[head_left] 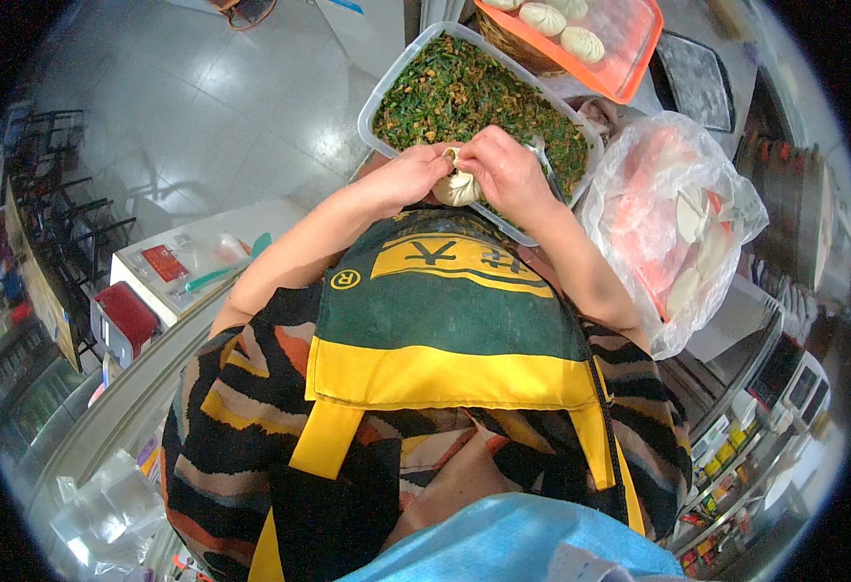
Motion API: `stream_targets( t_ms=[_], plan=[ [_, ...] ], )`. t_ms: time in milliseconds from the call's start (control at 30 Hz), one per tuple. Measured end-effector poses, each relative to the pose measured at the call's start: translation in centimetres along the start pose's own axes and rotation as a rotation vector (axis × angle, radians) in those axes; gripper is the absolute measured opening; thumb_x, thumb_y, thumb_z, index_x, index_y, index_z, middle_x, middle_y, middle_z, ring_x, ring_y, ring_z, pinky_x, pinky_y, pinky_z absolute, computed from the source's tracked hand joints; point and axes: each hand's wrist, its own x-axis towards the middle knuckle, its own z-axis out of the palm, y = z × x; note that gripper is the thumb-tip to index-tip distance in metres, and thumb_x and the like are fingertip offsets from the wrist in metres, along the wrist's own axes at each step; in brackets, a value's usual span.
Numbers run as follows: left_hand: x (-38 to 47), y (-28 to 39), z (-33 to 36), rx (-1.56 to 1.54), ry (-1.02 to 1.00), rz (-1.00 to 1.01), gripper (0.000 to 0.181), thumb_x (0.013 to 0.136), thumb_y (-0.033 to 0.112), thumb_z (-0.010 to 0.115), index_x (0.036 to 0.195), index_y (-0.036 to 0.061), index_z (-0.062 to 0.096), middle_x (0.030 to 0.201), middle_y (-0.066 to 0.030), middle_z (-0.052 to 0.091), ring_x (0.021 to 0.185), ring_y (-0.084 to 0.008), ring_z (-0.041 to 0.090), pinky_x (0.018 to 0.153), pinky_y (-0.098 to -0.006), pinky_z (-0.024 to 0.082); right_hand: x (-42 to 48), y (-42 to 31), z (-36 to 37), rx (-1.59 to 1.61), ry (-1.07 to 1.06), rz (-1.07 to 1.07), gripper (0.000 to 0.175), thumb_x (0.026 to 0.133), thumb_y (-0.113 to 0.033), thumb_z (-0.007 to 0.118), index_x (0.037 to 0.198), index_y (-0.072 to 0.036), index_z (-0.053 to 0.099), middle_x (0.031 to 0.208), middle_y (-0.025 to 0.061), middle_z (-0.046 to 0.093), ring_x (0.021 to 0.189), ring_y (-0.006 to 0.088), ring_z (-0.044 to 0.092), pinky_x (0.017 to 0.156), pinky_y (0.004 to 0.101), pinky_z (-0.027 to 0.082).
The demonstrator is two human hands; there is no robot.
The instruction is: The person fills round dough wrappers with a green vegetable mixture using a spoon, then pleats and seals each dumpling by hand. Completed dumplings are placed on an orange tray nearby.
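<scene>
My left hand (418,174) and my right hand (501,171) both grip a pleated dough bun (459,189), their fingertips pinching its gathered upper edge, where a small dark opening shows. The bun is held at the near edge of a clear plastic tub (403,52) of chopped green and brown filling (469,94). A metal utensil (545,160), partly hidden by my right hand, rests in the tub at the right. Round pale dough wrappers (691,218) lie within a translucent plastic bag (614,189) to the right of my right forearm.
An orange tray (625,80) holding several pleated buns (582,45) stands beyond the tub. At the left, a white counter (272,218) carries a teal-handled tool (214,276) and a red card. A dark red box (125,320) stands beside it. Shelved packets are at lower right.
</scene>
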Motion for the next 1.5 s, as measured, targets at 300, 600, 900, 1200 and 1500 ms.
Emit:
stream_targets(
  t_ms=[300,600,900,1200,1500],
  plan=[
    [0.1,1.3,-0.6,-0.048,-0.062,-0.094,0.044,0.098,0.038,0.033,0.123,0.0111,0.057,0.095,-0.0001,0.06,0.077,-0.0089,0.054,0.065,-0.0267,0.046,-0.4,-0.4,-0.5,-0.069,-0.062,-0.019,0.014,0.081,-0.005,0.068,0.093,-0.003,0.062,0.086,0.0109,0.058,0.074,0.0283,0.061,0.062,0.035,0.049],
    [0.7,1.0,-2.0,-0.114,-0.028,-0.109,0.081,0.094,0.07,0.017,0.139,0.0105,0.049,0.118,-0.0024,0.062,0.105,-0.0143,0.057,0.088,-0.0318,0.045,0.5,0.0,-1.0,0.04,0.062,0.025,0.011,0.08,-0.005,0.069,0.087,-0.002,0.062,0.078,0.0101,0.056,0.066,0.0259,0.057,0.06,0.0348,0.046],
    [-0.4,1.1,-0.5,-0.018,0.038,0.072,0.089,0.093,0.07,0.013,0.123,-0.002,0.057,0.109,-0.0101,0.065,0.1,-0.017,0.061,0.088,-0.0295,0.047,0.7,-0.8,-1.1,0.202,-0.054,0.179,0.012,0.081,-0.013,0.069,0.087,-0.004,0.063,0.079,0.0105,0.058,0.072,0.0273,0.06,0.063,0.0347,0.049],
    [0.3,0.9,-1.2,0.18,0.038,0.081,0.091,0.091,0.072,0.012,0.121,-0.0002,0.059,0.104,-0.008,0.065,0.094,-0.0155,0.062,0.081,-0.0282,0.049,0.3,-0.9,-0.9,0.251,-0.049,0.146,0.01,0.081,-0.011,0.07,0.085,-0.004,0.063,0.077,0.0097,0.057,0.07,0.0256,0.059,0.063,0.0338,0.048],
    [-0.5,0.5,-1.0,-0.308,0.118,0.016,0.078,0.096,0.065,0.018,0.123,0.0026,0.056,0.11,-0.0084,0.066,0.099,-0.0195,0.065,0.084,-0.0346,0.054,0.1,-1.8,-0.7,0.127,0.078,-0.055,0.013,0.079,-0.011,0.072,0.084,-0.004,0.062,0.079,0.0103,0.058,0.07,0.0266,0.06,0.062,0.0343,0.048]
  ],
)
